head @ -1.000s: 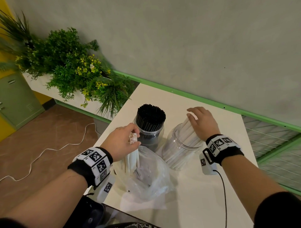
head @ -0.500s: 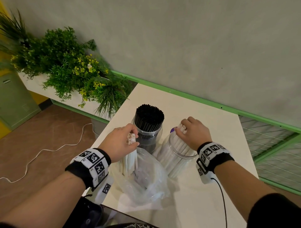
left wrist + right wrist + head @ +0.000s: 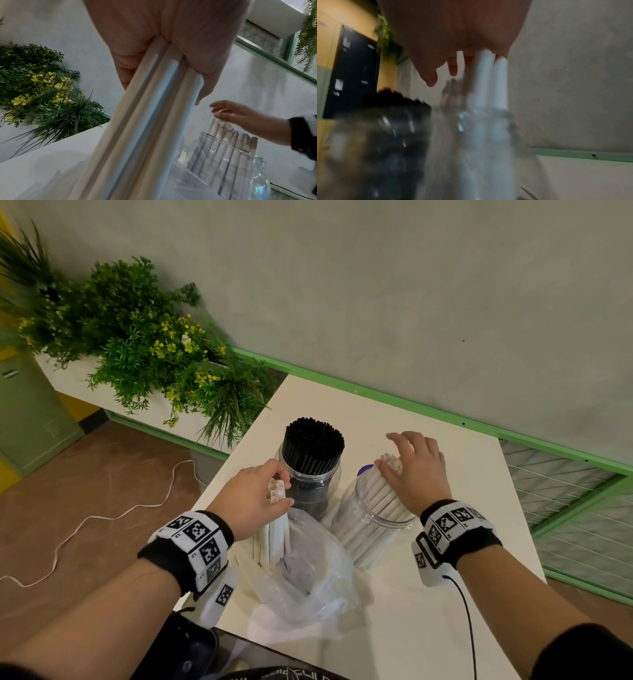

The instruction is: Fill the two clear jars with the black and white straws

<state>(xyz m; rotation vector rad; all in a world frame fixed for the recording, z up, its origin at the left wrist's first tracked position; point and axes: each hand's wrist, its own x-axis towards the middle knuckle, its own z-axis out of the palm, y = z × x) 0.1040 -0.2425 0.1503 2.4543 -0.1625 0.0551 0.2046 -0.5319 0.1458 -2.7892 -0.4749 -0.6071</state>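
The head view shows both hands over the white table (image 3: 428, 628). The left hand (image 3: 251, 501) is curled tight around a bunch of white paper straws (image 3: 274, 537) and holds them upright. Their low ends dip into a crinkly clear plastic bag (image 3: 308, 583) just under that hand.

The left wrist view shows what the head view does not: the long sides of the held straws (image 3: 145, 121), pressed between the thumb and the palm of the left hand (image 3: 163, 40). It also shows the right hand (image 3: 240, 117) from the side, just above the straw tips in the tilted clear jar of white straws (image 3: 231, 162).

In the head view the right hand (image 3: 416, 470) has its fingers spread and loose, gripping nothing. Its palm rests on the tops of the white straws in that jar (image 3: 373, 518), which leans toward the person.

The right wrist view is blurry. It still shows the right hand (image 3: 453, 33) above white straw tips, with the black straws off to its left.

The round clear jar packed with black straws (image 3: 313, 463) stands upright just past the left hand's fingertips. The black straws stick out above its rim in a tight, full bunch. The white jar looks about half full.
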